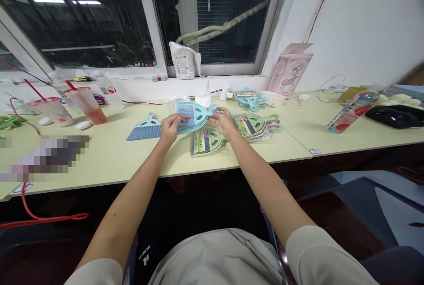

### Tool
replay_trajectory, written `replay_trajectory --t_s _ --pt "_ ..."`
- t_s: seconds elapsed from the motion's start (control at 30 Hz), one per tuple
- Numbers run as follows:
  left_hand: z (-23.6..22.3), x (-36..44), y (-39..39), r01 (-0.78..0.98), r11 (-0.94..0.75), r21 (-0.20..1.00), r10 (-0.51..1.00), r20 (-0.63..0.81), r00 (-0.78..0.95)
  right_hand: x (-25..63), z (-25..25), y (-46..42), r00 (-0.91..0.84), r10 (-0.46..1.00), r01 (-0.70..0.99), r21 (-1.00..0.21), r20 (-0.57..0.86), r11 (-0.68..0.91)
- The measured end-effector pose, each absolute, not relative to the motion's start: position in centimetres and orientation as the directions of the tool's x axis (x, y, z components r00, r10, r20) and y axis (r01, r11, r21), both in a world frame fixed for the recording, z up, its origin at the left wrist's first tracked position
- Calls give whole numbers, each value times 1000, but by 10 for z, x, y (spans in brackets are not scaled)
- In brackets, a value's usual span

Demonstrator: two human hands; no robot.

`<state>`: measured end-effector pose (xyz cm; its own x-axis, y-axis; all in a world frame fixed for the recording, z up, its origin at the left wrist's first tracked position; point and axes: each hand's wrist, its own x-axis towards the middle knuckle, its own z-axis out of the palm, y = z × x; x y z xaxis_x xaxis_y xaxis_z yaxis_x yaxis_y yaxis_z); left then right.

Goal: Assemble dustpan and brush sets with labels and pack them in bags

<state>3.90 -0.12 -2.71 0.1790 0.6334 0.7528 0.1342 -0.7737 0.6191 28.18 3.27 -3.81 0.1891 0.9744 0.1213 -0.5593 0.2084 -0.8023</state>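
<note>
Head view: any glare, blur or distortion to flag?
Head view: bright streaks in the dark window, likely reflections; head view, pixelation over the table at left; head view, right-side bottle leans outward, suggesting wide-angle distortion; head view, held dustpan fairly sharp.

2 hands (169, 129), 1 held dustpan (200, 116), just 1 loose brush (145, 131), 2 red-straw cups (88, 105) L, 1 pink box (289, 73) far R lol
</note>
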Motion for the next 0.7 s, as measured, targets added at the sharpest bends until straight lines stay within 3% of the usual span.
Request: replay_trajectory --t_s 0.13,0.2,0.27,0.37,0.47,0.7 --pt "-33 39 -1 290 -775 561 600 798 60 284 -43 36 246 958 -498 -829 145 253" --pt "-38 38 4 377 -700 607 627 775 -83 283 -45 37 243 955 -470 -841 167 267" --pt "-43 38 11 316 -587 746 729 656 -195 279 -47 37 220 954 -449 -847 205 285" --pt "-51 39 21 82 -423 902 894 431 -121 275 -49 35 198 947 -421 -850 253 315" --pt "-56 39 26 -13 -373 928 927 372 -47 274 -48 31 200 944 -400 -858 263 324" --pt "-63 30 36 14 -390 920 909 388 -152 272 -40 19 91 965 -437 -861 244 259"
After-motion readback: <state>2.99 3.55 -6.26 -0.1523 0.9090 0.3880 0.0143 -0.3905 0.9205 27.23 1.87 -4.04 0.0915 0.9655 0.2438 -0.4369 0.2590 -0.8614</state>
